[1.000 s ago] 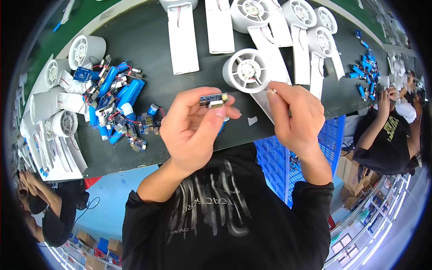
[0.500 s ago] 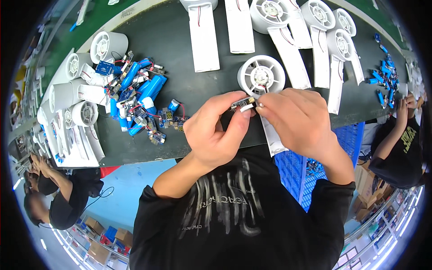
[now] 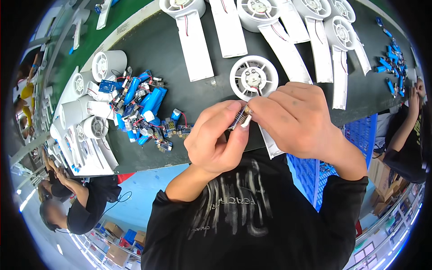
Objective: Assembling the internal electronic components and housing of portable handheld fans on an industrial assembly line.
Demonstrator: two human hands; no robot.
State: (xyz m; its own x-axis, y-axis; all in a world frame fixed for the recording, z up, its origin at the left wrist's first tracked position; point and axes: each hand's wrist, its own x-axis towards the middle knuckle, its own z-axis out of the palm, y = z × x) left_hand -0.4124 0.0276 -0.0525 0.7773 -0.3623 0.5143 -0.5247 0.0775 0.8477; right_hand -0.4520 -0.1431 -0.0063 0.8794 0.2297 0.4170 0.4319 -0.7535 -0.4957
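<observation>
Between the thumb and fingers of my left hand [image 3: 215,137] is a small circuit board [image 3: 240,118] with a white part along one side. My right hand [image 3: 294,121] is closed in a pinch at the upper right end of that board; what its fingertips grip is hidden. Just beyond both hands lies a white fan housing [image 3: 235,81], round with spokes and a motor in the middle. A short dark red wire runs from it toward my fingertips. Its open white handle [image 3: 271,145] passes beneath my right hand toward the table's near edge.
Left on the dark table [image 3: 198,96] is a heap of blue battery cells with boards [image 3: 150,103], beside stacked white fan housings [image 3: 108,64]. More white handles [image 3: 195,49] line the far side. A blue crate [image 3: 308,173] stands below the near edge. Co-workers sit at both sides.
The circuit board has turned steeper in my left hand. My right hand's fingertips have come up against its end. The whole view has shifted slightly.
</observation>
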